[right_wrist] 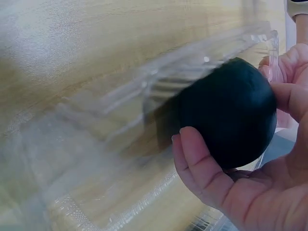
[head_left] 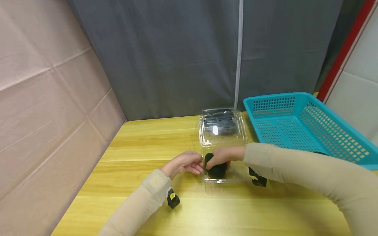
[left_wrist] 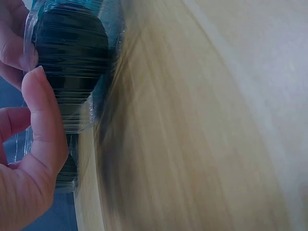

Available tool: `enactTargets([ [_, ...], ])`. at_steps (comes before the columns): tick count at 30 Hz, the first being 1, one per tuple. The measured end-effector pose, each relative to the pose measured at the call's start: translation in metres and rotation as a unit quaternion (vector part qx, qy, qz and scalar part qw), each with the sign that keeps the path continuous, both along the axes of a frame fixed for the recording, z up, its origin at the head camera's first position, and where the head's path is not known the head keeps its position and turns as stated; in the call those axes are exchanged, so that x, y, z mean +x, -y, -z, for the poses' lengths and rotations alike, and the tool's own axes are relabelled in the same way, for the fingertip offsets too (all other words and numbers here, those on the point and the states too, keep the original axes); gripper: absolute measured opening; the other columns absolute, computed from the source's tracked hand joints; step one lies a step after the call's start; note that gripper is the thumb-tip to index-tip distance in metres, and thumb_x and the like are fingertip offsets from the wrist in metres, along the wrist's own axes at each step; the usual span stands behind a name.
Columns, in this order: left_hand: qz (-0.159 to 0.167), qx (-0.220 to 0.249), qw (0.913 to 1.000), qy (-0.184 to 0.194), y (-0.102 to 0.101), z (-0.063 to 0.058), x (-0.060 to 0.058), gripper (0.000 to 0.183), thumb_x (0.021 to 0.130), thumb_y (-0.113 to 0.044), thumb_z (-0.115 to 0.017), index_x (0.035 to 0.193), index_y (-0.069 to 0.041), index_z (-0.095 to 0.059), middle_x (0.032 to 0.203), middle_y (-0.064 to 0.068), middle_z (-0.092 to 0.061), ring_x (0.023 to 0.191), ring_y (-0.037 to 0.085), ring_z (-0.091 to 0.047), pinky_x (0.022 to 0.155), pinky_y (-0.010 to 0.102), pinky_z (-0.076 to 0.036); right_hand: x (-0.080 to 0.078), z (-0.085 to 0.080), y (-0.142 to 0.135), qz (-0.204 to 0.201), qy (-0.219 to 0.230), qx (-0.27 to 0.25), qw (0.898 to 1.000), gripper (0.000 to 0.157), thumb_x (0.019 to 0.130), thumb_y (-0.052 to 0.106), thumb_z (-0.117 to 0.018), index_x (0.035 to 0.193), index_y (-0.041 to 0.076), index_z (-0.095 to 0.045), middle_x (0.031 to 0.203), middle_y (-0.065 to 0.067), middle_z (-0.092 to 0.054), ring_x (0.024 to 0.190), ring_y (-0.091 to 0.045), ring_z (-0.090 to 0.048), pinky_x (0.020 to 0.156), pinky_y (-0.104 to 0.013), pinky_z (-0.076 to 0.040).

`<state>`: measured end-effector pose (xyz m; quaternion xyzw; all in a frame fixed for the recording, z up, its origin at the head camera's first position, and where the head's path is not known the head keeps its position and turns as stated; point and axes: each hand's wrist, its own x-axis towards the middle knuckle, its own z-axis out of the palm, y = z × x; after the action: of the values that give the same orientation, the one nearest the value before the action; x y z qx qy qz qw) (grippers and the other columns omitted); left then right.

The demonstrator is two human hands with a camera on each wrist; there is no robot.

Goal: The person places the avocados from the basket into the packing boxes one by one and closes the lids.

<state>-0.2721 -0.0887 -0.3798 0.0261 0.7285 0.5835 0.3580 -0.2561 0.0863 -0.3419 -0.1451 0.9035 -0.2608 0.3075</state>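
A clear plastic clamshell container (head_left: 236, 175) lies with its lid (head_left: 202, 131) tipped back on the wooden table. My right hand (head_left: 221, 156) reaches into its base and grips a smooth, dark, oval object (head_left: 217, 172). In the right wrist view, the thumb and fingers curl round opposite sides of the dark object (right_wrist: 231, 113). My left hand (head_left: 189, 161) is at the base's left edge, pinching the rim with its fingertips. The left wrist view shows the dark object (left_wrist: 72, 48) through the ribbed clear wall, beside the left hand (left_wrist: 33, 149).
A turquoise plastic basket (head_left: 257, 121) stands at the back right, partly behind the right sleeve. Another dark shape shows behind the clear lid. A grey curtain (head_left: 177, 59) hangs along the table's back edge, and a pale wall covering (head_left: 53, 98) stands on the left.
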Motion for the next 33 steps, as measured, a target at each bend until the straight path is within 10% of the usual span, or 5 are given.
enactTargets([
  [20,0.000,-0.003,1.0000,0.003,0.000,-0.001,0.001,0.009,0.087,-0.006,-0.043,0.082,-0.004,-0.050,0.065,0.003,-0.057,0.049,0.008,-0.057,0.046,0.017,-0.049,-0.003,-0.008,0.008,0.004,0.036,0.046,0.998,0.034,0.080,0.031,-0.060,0.096,0.005,-0.049,0.090,-0.009,-0.054,0.071,-0.023,-0.061,0.061,-0.037,-0.056],
  [33,-0.007,-0.005,1.0000,0.001,0.003,0.000,0.000,0.007,0.087,-0.006,-0.044,0.083,-0.004,-0.049,0.067,0.003,-0.057,0.049,0.007,-0.057,0.045,0.015,-0.047,-0.018,-0.070,-0.022,-0.038,0.004,0.076,0.996,0.081,0.085,0.048,-0.054,0.143,0.002,-0.020,0.141,-0.021,-0.034,0.098,-0.034,-0.056,0.067,-0.037,-0.054],
])
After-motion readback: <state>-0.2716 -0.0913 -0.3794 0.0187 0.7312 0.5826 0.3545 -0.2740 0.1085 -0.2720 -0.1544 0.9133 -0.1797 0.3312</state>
